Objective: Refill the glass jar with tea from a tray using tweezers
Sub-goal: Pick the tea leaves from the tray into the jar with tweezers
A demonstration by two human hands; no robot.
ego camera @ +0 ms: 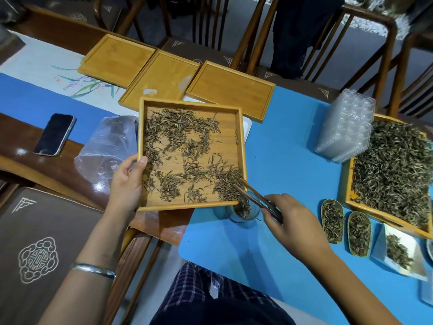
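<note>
The left hand (127, 181) grips the near left edge of a wooden tray (191, 106), thumb curled over the rim and fingers underneath, holding it tilted so its near right corner hangs over the glass jar (242, 213). The right hand (294, 222) pinches a pair of dark tweezers (256, 195), palm down, their tips buried in the tea (181, 141) heaped at that corner, just above the jar's mouth. Some tea already lies inside the jar, which stands on the blue mat (288, 160) directly below the tweezer tips.

Beyond the held tray lie three bare wooden trays (232, 86) in a row. To the right of the right hand sit two small oval scoops (332, 220) of tea, a second tray piled with tea (393, 167), a stack of clear plastic boxes (346, 127) and a white sheet (403, 252) carrying a little tea. Left of the left hand are one clear plastic bag (107, 146) and one dark phone (55, 134). A silver bangle (93, 269) circles the left wrist. No writing is legible.
</note>
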